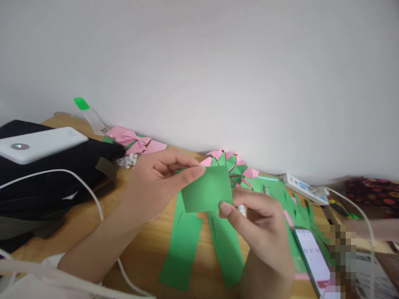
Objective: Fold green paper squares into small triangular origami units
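A small, flat green paper rectangle [205,191] is up in the air over the brown wooden table [124,253], between both hands. The left hand [162,178] pinches its top left part, with the thumb on the near side. The right hand [262,220] pinches its lower right corner between thumb and finger.

Under it, long green paper strips [181,253] lie on the table in two piles. Behind the hands is a ring of folded pink and green paper [239,169], close to the pale wall [199,74].

A thin, see-through bottle with a bright green top [81,104] leans near the wall. I can't tell what is in it. More folded pink and green paper [156,146] lies beside it.

A flat white box with round corners [50,143] sits on black cloth [93,160]. It has a grey oval with a tiny mark. The phone with a lit screen [311,253] shows numbers too blurry to read. The long white power strip [302,187] has blue labels, but their words are too small.
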Demonstrator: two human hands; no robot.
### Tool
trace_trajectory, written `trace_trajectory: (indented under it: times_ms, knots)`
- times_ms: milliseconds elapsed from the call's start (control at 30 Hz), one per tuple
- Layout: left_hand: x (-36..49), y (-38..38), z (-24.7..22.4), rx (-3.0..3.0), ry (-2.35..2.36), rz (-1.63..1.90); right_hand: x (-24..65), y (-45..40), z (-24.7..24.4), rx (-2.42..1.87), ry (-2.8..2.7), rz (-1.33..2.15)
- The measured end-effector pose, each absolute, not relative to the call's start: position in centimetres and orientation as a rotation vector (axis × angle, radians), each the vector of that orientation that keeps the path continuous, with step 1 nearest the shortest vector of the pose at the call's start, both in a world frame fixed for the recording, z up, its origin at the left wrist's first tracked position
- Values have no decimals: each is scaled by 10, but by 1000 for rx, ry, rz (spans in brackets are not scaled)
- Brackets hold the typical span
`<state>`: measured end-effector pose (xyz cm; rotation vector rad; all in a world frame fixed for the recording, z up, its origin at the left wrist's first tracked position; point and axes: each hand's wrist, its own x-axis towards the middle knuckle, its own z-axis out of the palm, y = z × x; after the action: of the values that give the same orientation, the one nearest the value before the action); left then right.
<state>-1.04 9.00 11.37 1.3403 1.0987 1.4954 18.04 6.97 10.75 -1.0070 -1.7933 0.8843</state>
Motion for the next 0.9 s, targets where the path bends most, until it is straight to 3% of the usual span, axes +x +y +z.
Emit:
trace_trajectory:
  times_ms: [267,433,900]
  knots:
    - [-11,88,112,1715,1165,1398,187,74,113,-1075,-2013,874]
    - [-6,86,110,2064,1085,1212,190,76,112,-1105,-1870,750]
    - [0,86,106,2152,1044,1103,187,70,114,-1125,-1738,724]
